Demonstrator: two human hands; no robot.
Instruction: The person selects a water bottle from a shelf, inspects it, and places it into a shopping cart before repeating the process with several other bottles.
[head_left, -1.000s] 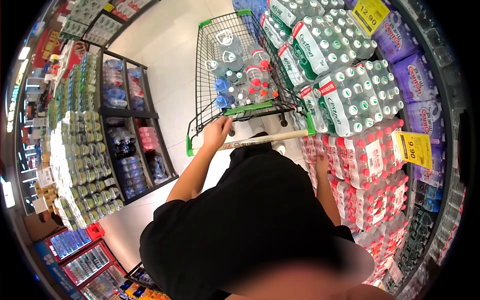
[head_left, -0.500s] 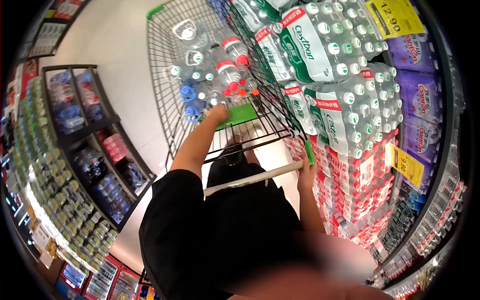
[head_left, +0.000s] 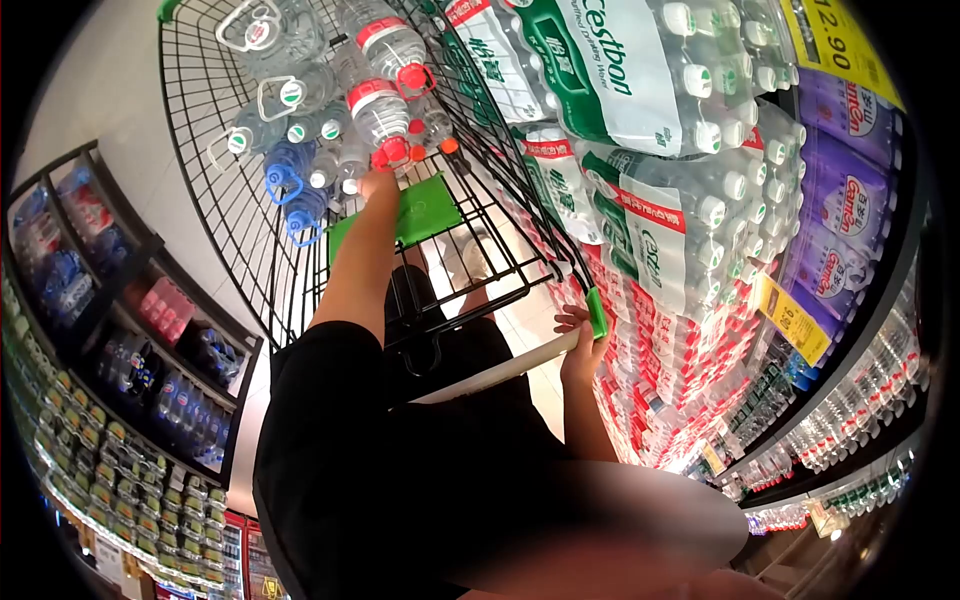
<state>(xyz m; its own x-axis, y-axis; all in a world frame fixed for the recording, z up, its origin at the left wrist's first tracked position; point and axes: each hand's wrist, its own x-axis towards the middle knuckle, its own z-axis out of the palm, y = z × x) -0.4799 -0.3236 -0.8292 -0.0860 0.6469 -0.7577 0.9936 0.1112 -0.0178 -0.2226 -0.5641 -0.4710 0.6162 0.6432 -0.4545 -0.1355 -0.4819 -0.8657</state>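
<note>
My left hand reaches into the cart, fingers bent and closed beside small white-capped bottles, just above the green panel. Whatever is between its fingers is hidden. My right hand rests against the right end of the pale cart handle, by its green end piece, with fingers spread. Large clear bottles with red caps, clear jugs with white handles and blue-capped bottles lie in the wire cart.
Shrink-wrapped water packs are stacked close along the cart's right side, above red-labelled packs. Purple packs and yellow price tags are further right. A dark-framed shelf with bottles stands left of the pale floor.
The cart and its bottles appear larger and further left in view. My left hand has shifted left and up, nearer the small bottles. My right hand's fingers have spread off the handle.
</note>
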